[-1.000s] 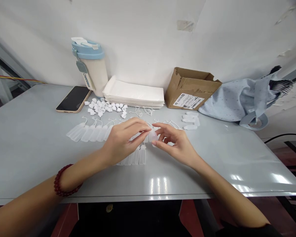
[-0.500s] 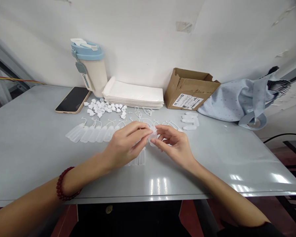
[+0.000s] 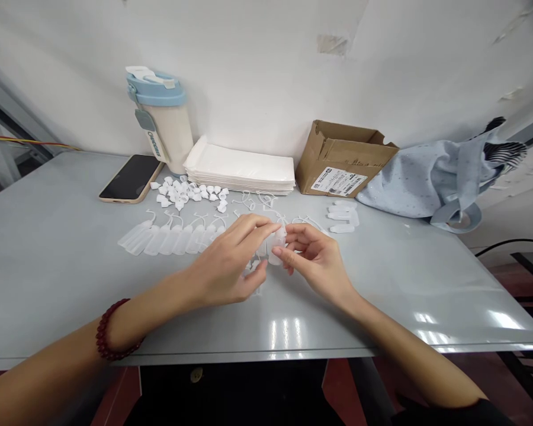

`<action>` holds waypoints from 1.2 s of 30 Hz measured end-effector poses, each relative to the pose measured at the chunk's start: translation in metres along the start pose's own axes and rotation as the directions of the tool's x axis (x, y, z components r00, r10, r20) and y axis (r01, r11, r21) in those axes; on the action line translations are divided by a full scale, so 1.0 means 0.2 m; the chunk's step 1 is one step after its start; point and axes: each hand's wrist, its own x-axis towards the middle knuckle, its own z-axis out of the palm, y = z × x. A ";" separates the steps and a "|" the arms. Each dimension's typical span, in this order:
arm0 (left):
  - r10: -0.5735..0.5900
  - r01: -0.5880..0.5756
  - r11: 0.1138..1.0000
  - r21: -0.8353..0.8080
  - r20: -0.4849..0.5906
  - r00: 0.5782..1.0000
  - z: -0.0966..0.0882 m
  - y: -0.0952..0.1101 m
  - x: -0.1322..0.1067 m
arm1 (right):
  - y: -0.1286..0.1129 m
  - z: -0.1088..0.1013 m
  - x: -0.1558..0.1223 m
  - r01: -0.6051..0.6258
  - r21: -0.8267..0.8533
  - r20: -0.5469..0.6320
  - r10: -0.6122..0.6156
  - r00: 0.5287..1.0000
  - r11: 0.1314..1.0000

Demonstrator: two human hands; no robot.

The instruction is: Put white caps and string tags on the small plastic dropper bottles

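Note:
A small translucent plastic bottle [image 3: 276, 248] with a white top and a thin strap is pinched upright in my right hand [image 3: 317, 257]. My left hand [image 3: 231, 260] has its thumb spread from its stretched fingers, with the fingertips at the bottle's top; whether they touch it I cannot tell. Beneath my left hand, parts of more clear pieces show on the table, mostly hidden. Left of it lies a row of similar flat translucent bottles [image 3: 162, 239] with thin straps.
White caps [image 3: 177, 192] are heaped near a phone [image 3: 131, 178] and a blue-lidded tumbler [image 3: 166, 124]. Behind are stacked white packets [image 3: 244, 168], an open cardboard box [image 3: 342, 163] and a pale blue cloth bag [image 3: 413, 177]. Several small bottles [image 3: 342, 216] lie before the box.
My left thumb has moved down and away from the fingers, loosening the pinch at the bottle's top. My right hand stays around the bottle, which now shows more.

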 end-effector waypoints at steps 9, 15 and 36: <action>-0.040 0.040 0.997 0.068 0.011 0.999 0.01 0.00 0.00 | -0.02 0.00 -0.02 -0.089 -0.024 0.030 0.090 0.995 0.996; -0.077 0.072 0.997 0.041 0.139 0.987 0.01 0.01 0.00 | -0.02 -0.01 -0.02 -0.031 -0.335 0.104 0.070 0.992 0.942; -0.134 0.042 0.964 0.261 0.346 0.929 0.03 0.06 -0.03 | -0.02 -0.03 -0.04 0.107 -0.698 0.289 0.141 0.947 0.708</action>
